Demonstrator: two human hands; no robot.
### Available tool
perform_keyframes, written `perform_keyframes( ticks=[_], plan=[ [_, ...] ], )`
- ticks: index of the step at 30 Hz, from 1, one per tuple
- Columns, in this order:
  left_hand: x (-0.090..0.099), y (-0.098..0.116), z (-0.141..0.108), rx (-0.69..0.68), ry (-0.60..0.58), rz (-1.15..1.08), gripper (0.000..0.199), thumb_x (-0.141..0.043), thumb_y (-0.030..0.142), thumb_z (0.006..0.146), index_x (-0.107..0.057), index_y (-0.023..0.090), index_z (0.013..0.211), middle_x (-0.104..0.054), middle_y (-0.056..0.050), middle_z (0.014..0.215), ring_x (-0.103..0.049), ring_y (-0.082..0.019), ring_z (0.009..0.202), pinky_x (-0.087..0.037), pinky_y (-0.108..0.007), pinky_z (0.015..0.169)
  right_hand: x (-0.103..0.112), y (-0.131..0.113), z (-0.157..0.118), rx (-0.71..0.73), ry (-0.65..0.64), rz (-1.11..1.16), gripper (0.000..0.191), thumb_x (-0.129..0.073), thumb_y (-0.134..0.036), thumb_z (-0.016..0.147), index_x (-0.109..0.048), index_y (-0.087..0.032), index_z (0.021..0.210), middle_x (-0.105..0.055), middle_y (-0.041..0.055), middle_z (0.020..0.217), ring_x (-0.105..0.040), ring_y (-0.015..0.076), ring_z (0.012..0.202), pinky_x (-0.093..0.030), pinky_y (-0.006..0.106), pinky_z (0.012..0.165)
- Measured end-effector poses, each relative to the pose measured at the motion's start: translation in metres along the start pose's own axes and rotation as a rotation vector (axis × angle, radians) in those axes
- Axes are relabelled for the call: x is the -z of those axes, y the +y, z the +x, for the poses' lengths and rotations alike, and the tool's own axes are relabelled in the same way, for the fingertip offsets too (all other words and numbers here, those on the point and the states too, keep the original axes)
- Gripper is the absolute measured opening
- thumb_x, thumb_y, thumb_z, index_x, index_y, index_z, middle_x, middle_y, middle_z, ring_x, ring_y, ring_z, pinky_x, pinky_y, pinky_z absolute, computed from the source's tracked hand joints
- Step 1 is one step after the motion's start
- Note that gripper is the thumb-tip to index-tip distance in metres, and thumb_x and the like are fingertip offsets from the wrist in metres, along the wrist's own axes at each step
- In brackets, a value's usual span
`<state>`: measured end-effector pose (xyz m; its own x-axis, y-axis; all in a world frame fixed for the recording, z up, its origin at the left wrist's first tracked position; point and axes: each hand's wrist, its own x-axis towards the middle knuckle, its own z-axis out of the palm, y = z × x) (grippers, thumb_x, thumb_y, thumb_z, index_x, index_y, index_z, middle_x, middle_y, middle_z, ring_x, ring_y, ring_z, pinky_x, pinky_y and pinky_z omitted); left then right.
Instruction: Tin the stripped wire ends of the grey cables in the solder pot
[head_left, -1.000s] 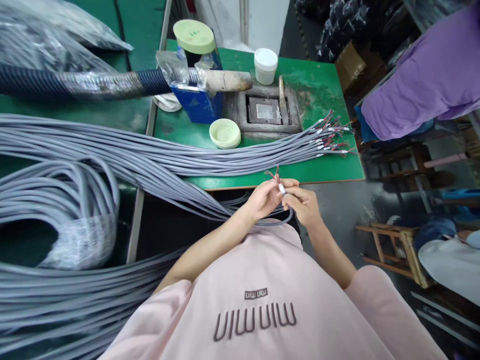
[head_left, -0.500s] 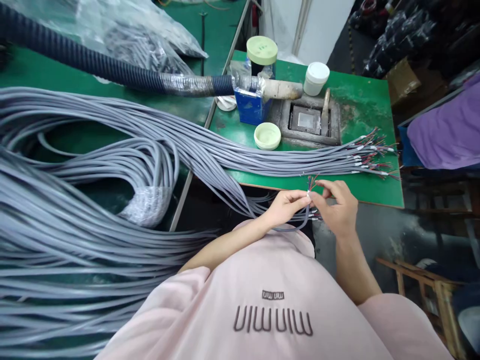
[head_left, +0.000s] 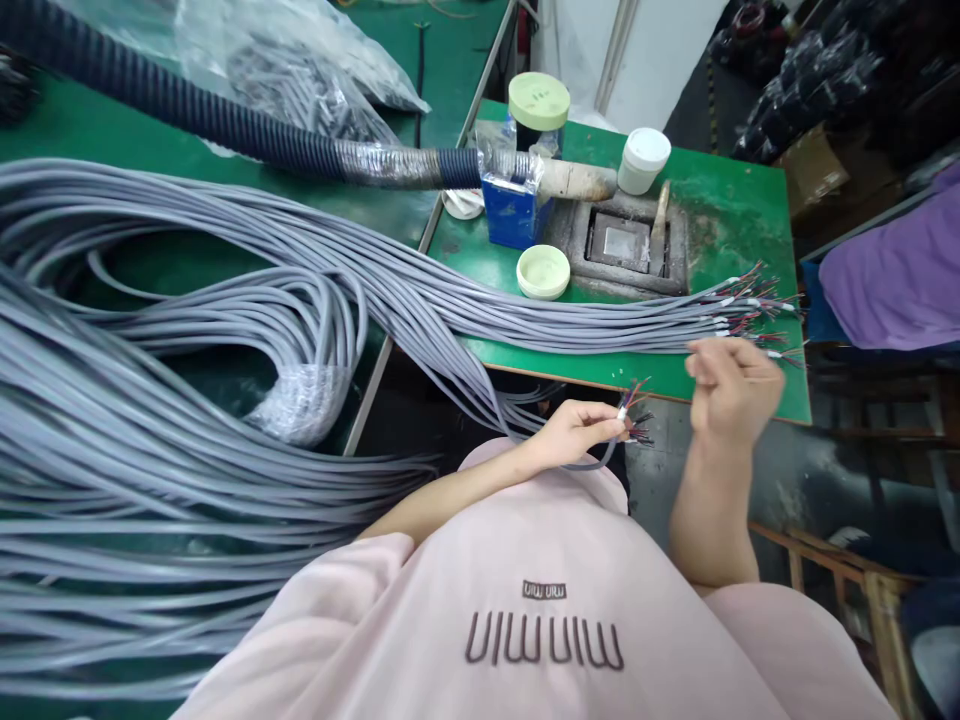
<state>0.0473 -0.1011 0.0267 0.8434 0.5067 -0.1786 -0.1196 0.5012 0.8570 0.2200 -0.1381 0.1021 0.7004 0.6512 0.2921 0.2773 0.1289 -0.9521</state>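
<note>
My left hand (head_left: 574,433) pinches a grey cable (head_left: 604,460) close to its end, in front of my shirt. Thin coloured wires (head_left: 636,393) fan out above a white band there. To its right, my right hand (head_left: 736,390) is raised with the fingers curled in, somewhat blurred. Whatever it may hold is hidden. Behind the hands, a bundle of grey cables (head_left: 585,328) lies across the green bench, and its stripped ends (head_left: 757,300) with white bands spread at the right. More cable ends hang just below my left fingertips.
A black corrugated hose (head_left: 225,125) with a pale nozzle rests on a blue box (head_left: 514,212). Nearby stand a solder-pot-like tray (head_left: 619,243), a stick, a shallow lid (head_left: 543,272), a white tub (head_left: 643,160) and a lidded jar (head_left: 538,100). Coiled cables (head_left: 187,490) fill the left.
My right hand has left the wires and moved right and slightly up, its fingers curled. My left hand still holds the cable, a little lower. The view has shifted slightly.
</note>
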Motion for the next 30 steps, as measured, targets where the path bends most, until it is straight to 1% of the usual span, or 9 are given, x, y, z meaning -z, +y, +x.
perform_keyframes(
  ticks=[2, 6, 8, 12, 16, 20, 23, 27, 30],
  plan=[
    [0.003, 0.001, -0.002, 0.035, 0.016, -0.073, 0.041, -0.075, 0.049, 0.075, -0.074, 0.012, 0.091, -0.072, -0.007, 0.079, -0.064, -0.013, 0.074, -0.049, -0.027, 0.078, 0.009, -0.006, 0.007, 0.010, -0.028, -0.004, 0.009, -0.066, -0.025, 0.080, -0.072, -0.020, 0.074, -0.044, -0.0059, 0.047, -0.034, 0.0082, 0.043, -0.028, 0.026, 0.045],
    [0.010, 0.008, -0.002, 0.018, -0.017, -0.142, 0.040, -0.076, 0.049, 0.075, -0.074, 0.013, 0.091, -0.072, -0.006, 0.078, -0.064, -0.013, 0.072, -0.050, -0.027, 0.078, 0.012, -0.014, 0.003, -0.140, -0.591, -0.254, 0.018, -0.073, -0.030, 0.075, -0.077, -0.020, 0.090, -0.046, -0.0070, 0.047, -0.035, 0.0067, 0.042, -0.026, 0.023, 0.042],
    [0.012, 0.010, -0.001, 0.015, -0.060, -0.146, 0.041, -0.077, 0.050, 0.073, -0.074, 0.012, 0.087, -0.071, -0.006, 0.076, -0.064, -0.013, 0.072, -0.050, -0.028, 0.079, 0.004, -0.013, -0.004, -0.158, -0.760, -0.306, 0.024, -0.074, -0.032, 0.075, -0.077, -0.020, 0.096, -0.048, -0.0074, 0.047, -0.037, 0.0068, 0.041, -0.028, 0.022, 0.042],
    [0.013, 0.010, -0.001, 0.038, -0.113, -0.125, 0.044, -0.077, 0.053, 0.072, -0.074, 0.012, 0.087, -0.071, -0.006, 0.076, -0.064, -0.014, 0.072, -0.049, -0.029, 0.079, -0.016, -0.007, -0.014, -0.090, -0.722, -0.327, 0.018, -0.067, -0.036, 0.082, -0.077, -0.020, 0.080, -0.065, -0.0017, 0.060, -0.054, 0.0105, 0.051, -0.038, 0.022, 0.047],
    [0.015, 0.009, -0.002, 0.039, -0.093, -0.123, 0.044, -0.076, 0.053, 0.073, -0.074, 0.012, 0.090, -0.071, -0.006, 0.075, -0.064, -0.014, 0.071, -0.049, -0.029, 0.078, -0.024, -0.006, -0.016, -0.075, -0.654, -0.332, 0.023, -0.067, -0.037, 0.083, -0.073, -0.019, 0.069, -0.061, -0.0023, 0.055, -0.051, 0.0098, 0.048, -0.035, 0.022, 0.044],
    [0.019, 0.008, 0.001, 0.007, -0.008, -0.231, 0.041, -0.077, 0.050, 0.074, -0.074, 0.012, 0.091, -0.070, -0.005, 0.074, -0.063, -0.013, 0.068, -0.049, -0.028, 0.075, -0.022, -0.003, -0.016, -0.104, -0.518, -0.319, 0.020, -0.068, -0.036, 0.083, -0.076, -0.019, 0.076, -0.055, -0.0047, 0.047, -0.045, 0.0083, 0.042, -0.033, 0.023, 0.042],
    [0.022, 0.010, 0.003, -0.001, 0.025, -0.341, 0.040, -0.079, 0.047, 0.072, -0.074, 0.012, 0.091, -0.071, -0.005, 0.075, -0.064, -0.013, 0.067, -0.050, -0.028, 0.073, -0.016, 0.002, -0.017, -0.077, -0.461, -0.343, 0.017, -0.068, -0.035, 0.083, -0.077, -0.021, 0.084, -0.060, -0.0042, 0.052, -0.050, 0.0098, 0.043, -0.039, 0.024, 0.045],
    [0.025, 0.014, 0.007, 0.015, 0.078, -0.418, 0.043, -0.082, 0.045, 0.069, -0.073, 0.011, 0.093, -0.072, -0.006, 0.077, -0.067, -0.014, 0.068, -0.052, -0.028, 0.073, -0.009, 0.011, -0.019, 0.160, -0.385, -0.423, 0.015, -0.066, -0.030, 0.086, -0.076, -0.025, 0.095, -0.071, 0.0004, 0.075, -0.062, 0.0150, 0.061, -0.050, 0.030, 0.060],
    [0.027, 0.018, 0.009, 0.017, 0.103, -0.456, 0.044, -0.083, 0.045, 0.068, -0.072, 0.010, 0.093, -0.072, -0.006, 0.078, -0.069, -0.015, 0.070, -0.053, -0.029, 0.075, -0.006, 0.018, -0.021, 0.428, -0.481, -0.424, 0.021, -0.064, -0.022, 0.086, -0.074, -0.029, 0.103, -0.073, 0.0028, 0.088, -0.066, 0.0193, 0.077, -0.053, 0.036, 0.073]
  ],
)
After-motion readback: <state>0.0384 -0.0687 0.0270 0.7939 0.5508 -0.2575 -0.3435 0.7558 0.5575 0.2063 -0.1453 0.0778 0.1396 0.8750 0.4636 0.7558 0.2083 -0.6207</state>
